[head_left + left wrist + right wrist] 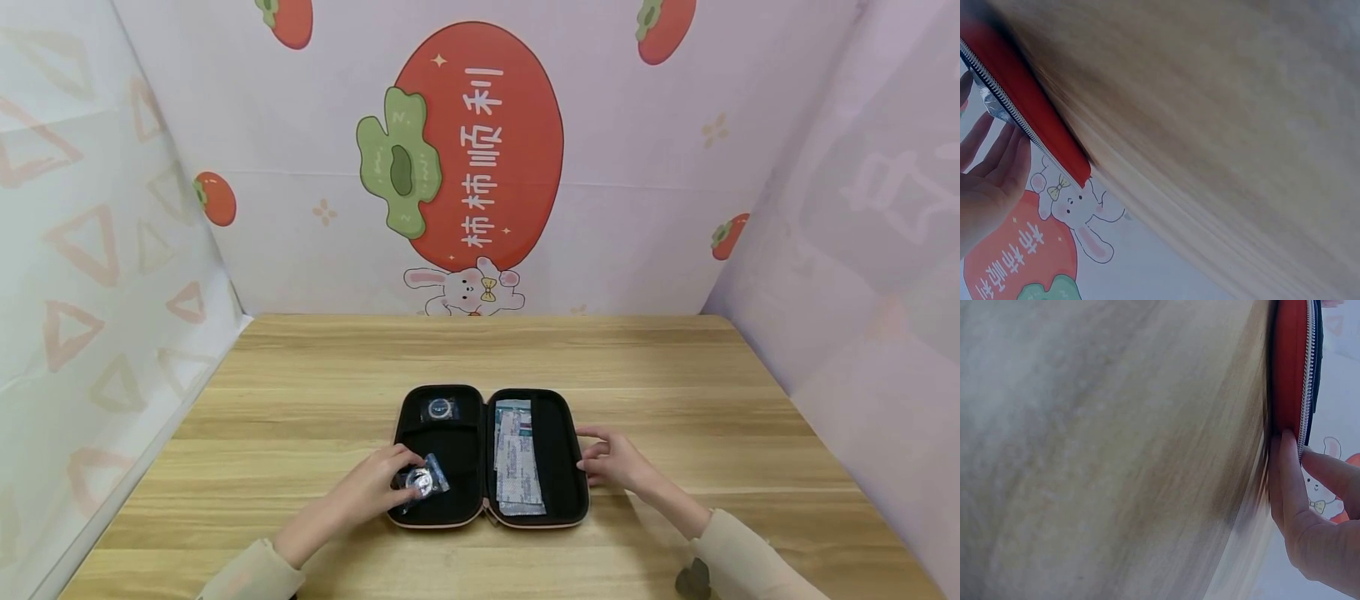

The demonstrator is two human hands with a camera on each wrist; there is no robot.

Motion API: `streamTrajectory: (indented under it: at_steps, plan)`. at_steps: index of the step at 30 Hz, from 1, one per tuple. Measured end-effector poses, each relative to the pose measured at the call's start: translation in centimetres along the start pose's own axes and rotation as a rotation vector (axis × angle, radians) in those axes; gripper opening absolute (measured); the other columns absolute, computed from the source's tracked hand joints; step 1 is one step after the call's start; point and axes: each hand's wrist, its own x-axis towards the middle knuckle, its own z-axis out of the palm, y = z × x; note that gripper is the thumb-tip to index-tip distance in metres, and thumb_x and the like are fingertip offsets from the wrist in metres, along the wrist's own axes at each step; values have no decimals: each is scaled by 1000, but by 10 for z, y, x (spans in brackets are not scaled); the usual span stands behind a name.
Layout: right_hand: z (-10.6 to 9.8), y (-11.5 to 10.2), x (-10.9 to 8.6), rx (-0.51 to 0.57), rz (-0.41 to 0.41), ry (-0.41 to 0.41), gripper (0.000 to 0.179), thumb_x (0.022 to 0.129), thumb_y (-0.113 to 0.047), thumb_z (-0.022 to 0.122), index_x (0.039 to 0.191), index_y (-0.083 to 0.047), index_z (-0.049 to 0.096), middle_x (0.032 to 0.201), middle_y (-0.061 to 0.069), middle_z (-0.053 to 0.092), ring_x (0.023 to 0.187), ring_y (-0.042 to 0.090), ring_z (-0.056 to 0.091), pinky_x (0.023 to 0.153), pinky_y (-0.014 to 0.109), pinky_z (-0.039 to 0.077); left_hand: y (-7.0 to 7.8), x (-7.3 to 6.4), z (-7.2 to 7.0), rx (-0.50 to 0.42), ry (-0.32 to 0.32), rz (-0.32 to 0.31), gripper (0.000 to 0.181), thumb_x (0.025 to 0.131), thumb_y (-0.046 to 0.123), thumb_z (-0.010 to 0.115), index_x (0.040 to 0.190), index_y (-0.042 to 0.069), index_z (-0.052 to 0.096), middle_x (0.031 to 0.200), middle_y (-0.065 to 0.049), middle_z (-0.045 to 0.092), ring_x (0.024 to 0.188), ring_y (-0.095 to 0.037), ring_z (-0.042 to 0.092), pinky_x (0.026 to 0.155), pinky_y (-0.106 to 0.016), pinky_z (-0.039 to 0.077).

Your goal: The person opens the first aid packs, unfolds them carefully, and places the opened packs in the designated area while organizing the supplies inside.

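Note:
An open zip case (441,520), black inside, lies flat with its two halves side by side. The wrist views show its red outside and metal zip. Over the left half, my left hand (378,485) pinches a small clear-and-blue packet (422,482) with a round silvery thing inside. A similar packet (439,409) sits in the upper part of that half. Several flat white-and-teal sachets (517,471) lie in the right half. My right hand (611,460) holds the case's right rim, with the thumb at the rim and fingers along the outer side in the right wrist view.
The case rests on a wood-grain table (315,375). Behind it hangs a white cloth backdrop (630,233) with printed persimmons and a rabbit, and cloth walls (82,275) stand at both sides. A dark grey spot (693,578) shows beside the right sleeve.

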Motion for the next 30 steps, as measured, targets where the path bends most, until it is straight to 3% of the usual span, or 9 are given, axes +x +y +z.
streamTrajectory:
  at_steps: [8,15,30]
  plan:
    - [0,1,0,-13,-6,10,54,78,7,58,126,13,34,75,9,58,63,16,59,57,34,56,2,-1,1,12,-8,12,35,72,20,71,101,4,59,95,-2,59,87,-18,55,75,-34,50]
    - [1,1,0,-9,-9,8,53,79,7,56,126,14,32,76,10,58,62,15,59,57,35,56,3,-2,3,6,-12,-16,35,71,19,72,101,5,59,98,-3,58,89,-19,54,76,-37,48]
    - [1,3,1,-14,-3,14,53,79,7,55,126,14,32,76,9,58,60,14,58,56,32,56,1,1,0,-203,12,-9,27,73,1,67,99,4,62,93,1,56,85,-13,55,72,-25,51]
